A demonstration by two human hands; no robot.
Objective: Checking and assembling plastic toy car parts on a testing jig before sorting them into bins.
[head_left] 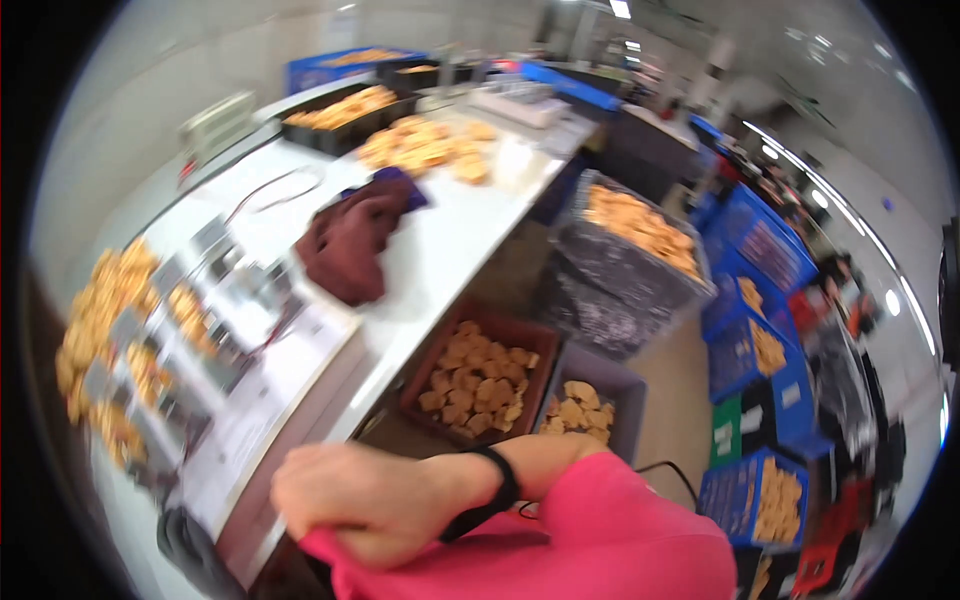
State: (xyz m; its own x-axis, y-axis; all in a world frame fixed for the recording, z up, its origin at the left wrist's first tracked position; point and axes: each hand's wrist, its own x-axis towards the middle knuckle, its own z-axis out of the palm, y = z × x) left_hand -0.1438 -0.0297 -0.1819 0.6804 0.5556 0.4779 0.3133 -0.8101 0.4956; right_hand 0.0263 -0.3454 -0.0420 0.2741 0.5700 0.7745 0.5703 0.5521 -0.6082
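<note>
My right hand (365,500) is closed in a fist in front of me, at the lower middle. Pink shirt fabric (345,565) bunches under its fingers, and the hand appears to grip it. A black band (490,490) circles the wrist, and a pink sleeve (640,520) covers the upper arm. My left hand does not show. Beside the fist is the edge of a white workbench (430,260). On it stands a fixture (230,350) with metal blocks and rows of yellowish pieces. Farther along lies a crumpled dark red cloth (350,240).
Loose yellowish pieces (425,145) and a filled black tray (350,115) sit farther back. Below the bench are a reddish bin (545,360) and a grey bin (625,400) of tan pieces. A lined bin (620,290) stands beyond. Blue crates (730,490) line the right.
</note>
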